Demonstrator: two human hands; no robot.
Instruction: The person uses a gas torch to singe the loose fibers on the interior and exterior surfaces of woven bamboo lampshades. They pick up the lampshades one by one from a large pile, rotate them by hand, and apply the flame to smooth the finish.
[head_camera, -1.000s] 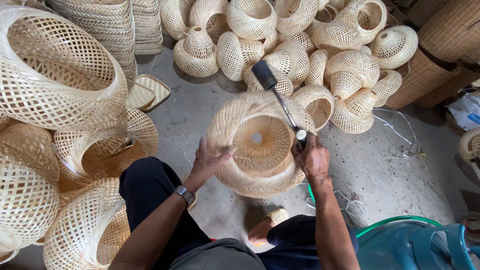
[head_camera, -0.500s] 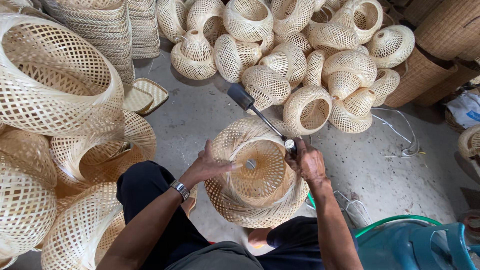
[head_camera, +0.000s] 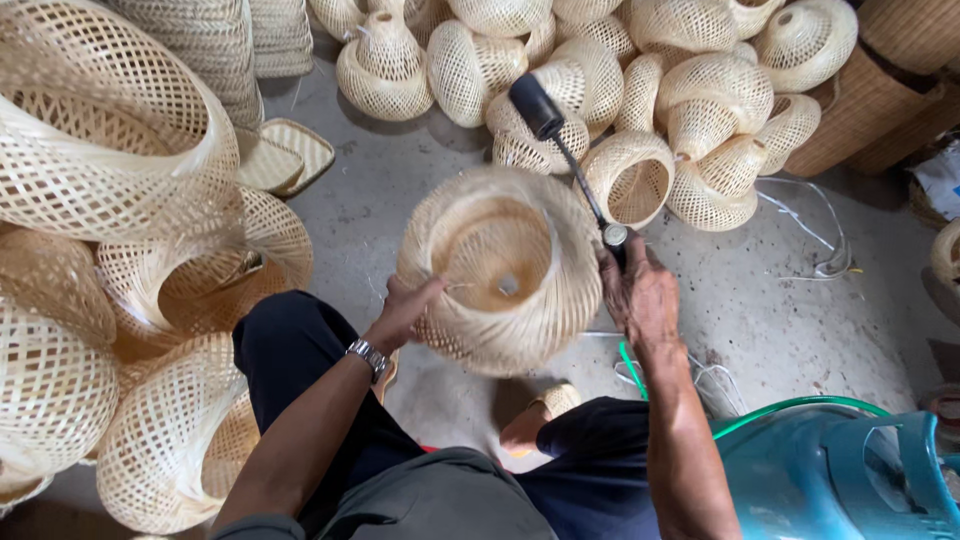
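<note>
Fingers of left hand (head_camera: 408, 308) clamped on woven bamboo shade (head_camera: 500, 268), centre frame; right hand (head_camera: 640, 295) grips torch wand (head_camera: 565, 150) at its rim. Shade looks woven already, finishing prob. underway; extent unclear.

Both forearms reach forward, left hand (head_camera: 405, 310) with fingers curled, right hand (head_camera: 640, 295) closed in a fist
</note>
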